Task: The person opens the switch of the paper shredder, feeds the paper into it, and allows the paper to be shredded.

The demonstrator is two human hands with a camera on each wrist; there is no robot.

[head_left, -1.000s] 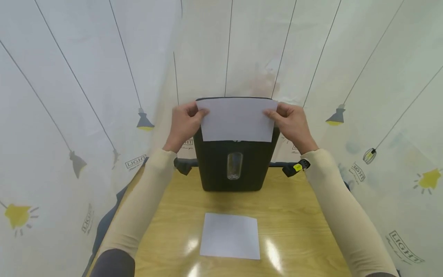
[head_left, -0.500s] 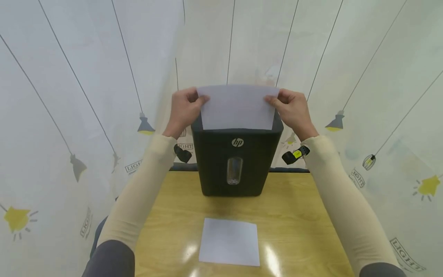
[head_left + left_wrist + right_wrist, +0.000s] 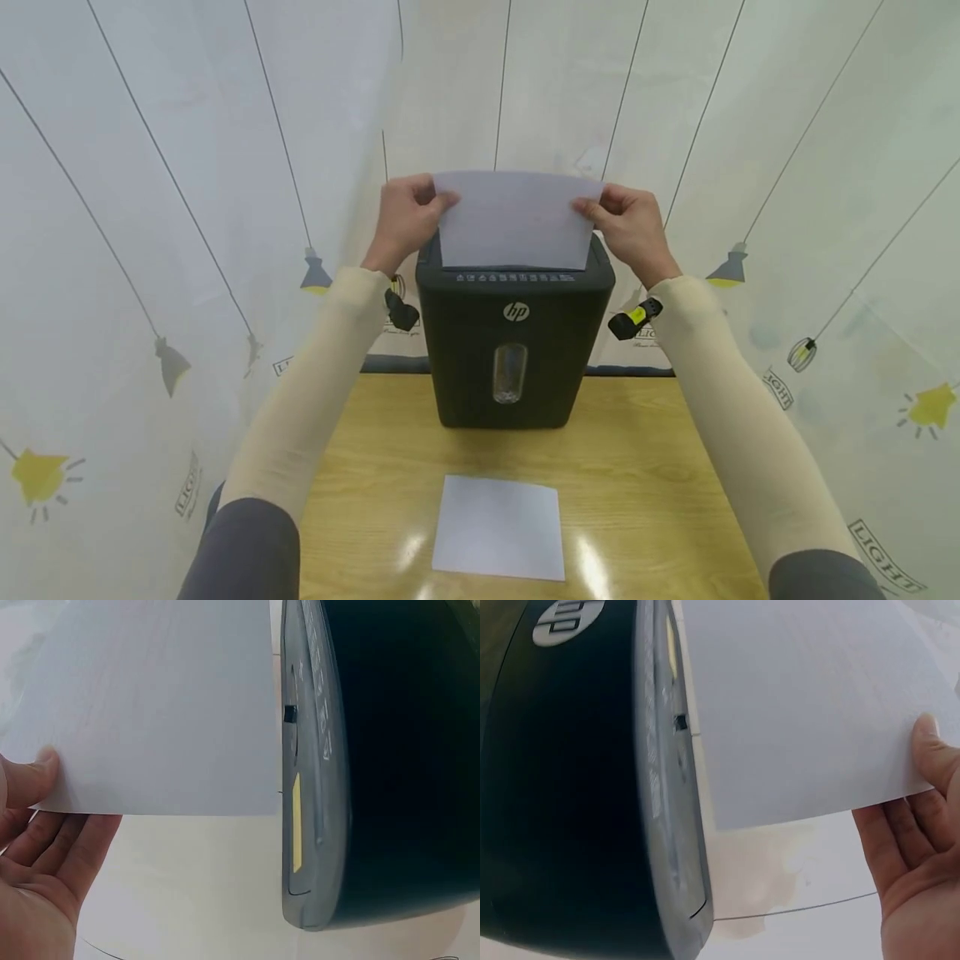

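Observation:
My left hand (image 3: pixel 408 215) pinches the upper left corner of a white paper sheet (image 3: pixel 517 218), thumb in front and fingers behind. At the upper right corner my right hand (image 3: pixel 633 229) pinches the same sheet. It hangs upright over the top of a black HP paper shredder (image 3: pixel 468 350). Both wrist views show a narrow gap between the sheet's lower edge (image 3: pixel 274 750) and the shredder's top (image 3: pixel 676 825). A second white sheet (image 3: pixel 498 527) lies flat on the table in front of the shredder.
The shredder stands near the back of a wooden table (image 3: pixel 645 467). Its front has a clear window (image 3: pixel 509 373) with some bits visible low inside. Pale sheeting (image 3: pixel 570 92) printed with lamps hangs behind and on both sides.
Both hands have raised the sheet from in front of the shredder to above it. The shredder's logo and top panel, hidden before, now show. The sheet on the table stays put.

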